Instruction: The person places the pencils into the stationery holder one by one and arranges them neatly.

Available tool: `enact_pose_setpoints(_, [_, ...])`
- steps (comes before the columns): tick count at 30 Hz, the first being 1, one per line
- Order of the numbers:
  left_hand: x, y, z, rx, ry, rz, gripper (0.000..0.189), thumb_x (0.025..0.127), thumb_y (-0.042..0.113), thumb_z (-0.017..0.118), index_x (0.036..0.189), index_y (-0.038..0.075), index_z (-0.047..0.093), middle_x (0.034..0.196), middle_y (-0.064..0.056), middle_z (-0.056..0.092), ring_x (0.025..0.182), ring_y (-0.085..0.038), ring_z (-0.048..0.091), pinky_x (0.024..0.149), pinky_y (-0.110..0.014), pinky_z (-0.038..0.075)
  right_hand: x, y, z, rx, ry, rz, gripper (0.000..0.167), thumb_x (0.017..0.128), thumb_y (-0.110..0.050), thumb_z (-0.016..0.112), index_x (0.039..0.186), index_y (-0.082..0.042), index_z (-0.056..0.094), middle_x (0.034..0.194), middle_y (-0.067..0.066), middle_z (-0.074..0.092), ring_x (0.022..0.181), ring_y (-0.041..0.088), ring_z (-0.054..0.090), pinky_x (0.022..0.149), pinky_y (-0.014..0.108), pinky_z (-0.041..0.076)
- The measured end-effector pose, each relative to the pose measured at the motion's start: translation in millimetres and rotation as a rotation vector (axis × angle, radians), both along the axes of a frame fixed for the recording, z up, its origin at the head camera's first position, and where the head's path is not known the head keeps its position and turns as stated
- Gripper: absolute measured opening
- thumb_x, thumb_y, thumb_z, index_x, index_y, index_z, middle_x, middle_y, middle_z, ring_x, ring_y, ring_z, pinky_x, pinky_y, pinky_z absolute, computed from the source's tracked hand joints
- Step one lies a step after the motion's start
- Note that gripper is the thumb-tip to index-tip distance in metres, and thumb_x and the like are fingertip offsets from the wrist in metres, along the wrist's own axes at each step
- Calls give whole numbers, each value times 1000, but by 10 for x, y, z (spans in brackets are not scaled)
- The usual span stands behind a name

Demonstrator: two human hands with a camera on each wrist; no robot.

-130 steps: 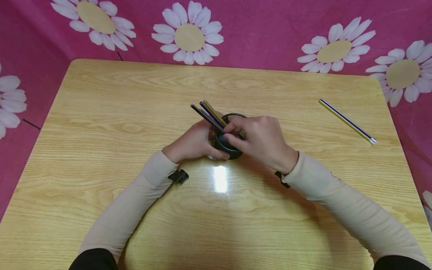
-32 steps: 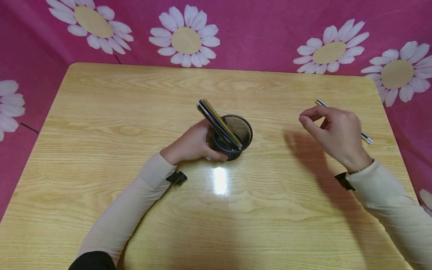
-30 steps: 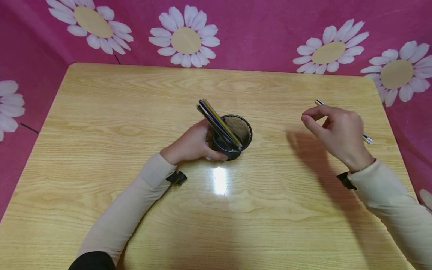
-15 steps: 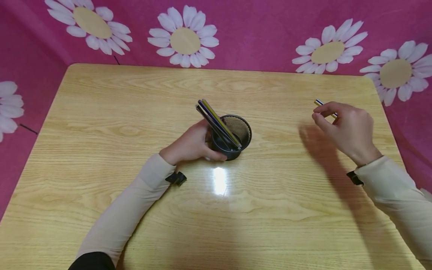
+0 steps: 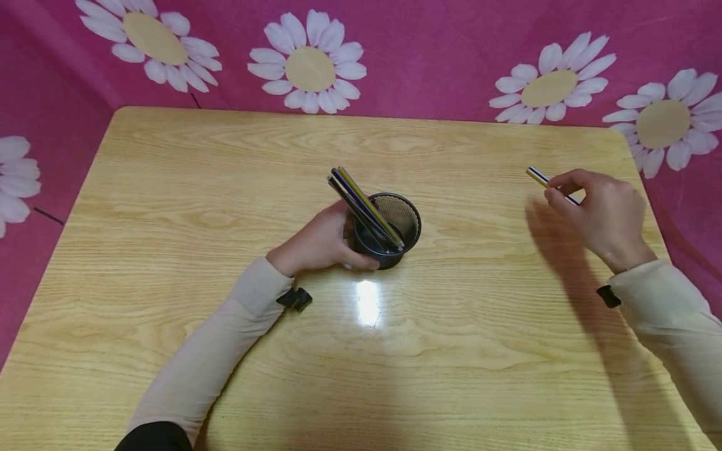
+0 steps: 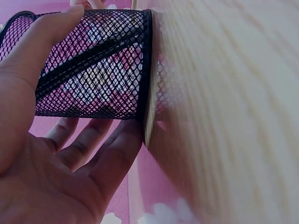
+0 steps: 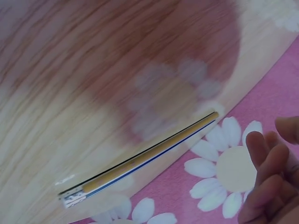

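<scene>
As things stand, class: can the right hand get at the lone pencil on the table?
Probably yes: the right hand hovers right over the lone pencil, fingers loosely curled, and nothing lies between them on the table.

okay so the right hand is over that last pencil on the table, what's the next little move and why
Probably lower the right hand and pinch the striped pencil. The wrist view shows it flat on the table, the fingers apart from it, holding nothing. The left hand grips the mesh cup, where other pencils stand.
</scene>
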State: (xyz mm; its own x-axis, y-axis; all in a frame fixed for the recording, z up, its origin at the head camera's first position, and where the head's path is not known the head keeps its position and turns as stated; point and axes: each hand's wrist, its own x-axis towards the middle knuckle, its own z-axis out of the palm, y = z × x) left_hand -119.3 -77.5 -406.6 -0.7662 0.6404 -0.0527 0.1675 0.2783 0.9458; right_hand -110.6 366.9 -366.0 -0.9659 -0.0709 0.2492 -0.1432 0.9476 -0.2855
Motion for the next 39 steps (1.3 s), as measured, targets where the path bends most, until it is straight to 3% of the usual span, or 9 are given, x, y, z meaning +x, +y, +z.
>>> enact_pose_setpoints(13, [6, 9, -11, 23, -3, -7, 83, 75, 7, 102, 145, 2, 57, 125, -3, 75, 113, -16, 71, 111, -35, 48, -58, 221, -77, 24, -141, -72, 23, 104, -21, 72, 116, -1, 77, 104, 26, 76, 70, 36, 54, 63, 51, 33])
enact_pose_setpoints(29, [14, 1, -10, 17, -15, -2, 87, 75, 7, 102, 149, 3, 55, 128, -3, 73, 114, -17, 72, 110, -35, 48, -103, 374, -137, 87, -261, -77, 25, 103, -19, 74, 118, 1, 74, 103, 27, 73, 85, 44, 61, 63, 57, 38])
enact_pose_setpoints(39, [15, 2, 6, 19, -12, -2, 85, 75, 7, 102, 146, 2, 56, 126, -3, 75, 113, -16, 72, 111, -35, 48, -107, 432, -185, 102, -269, -87, 22, 101, -15, 75, 117, 1, 73, 103, 27, 73, 89, 47, 62, 64, 62, 39])
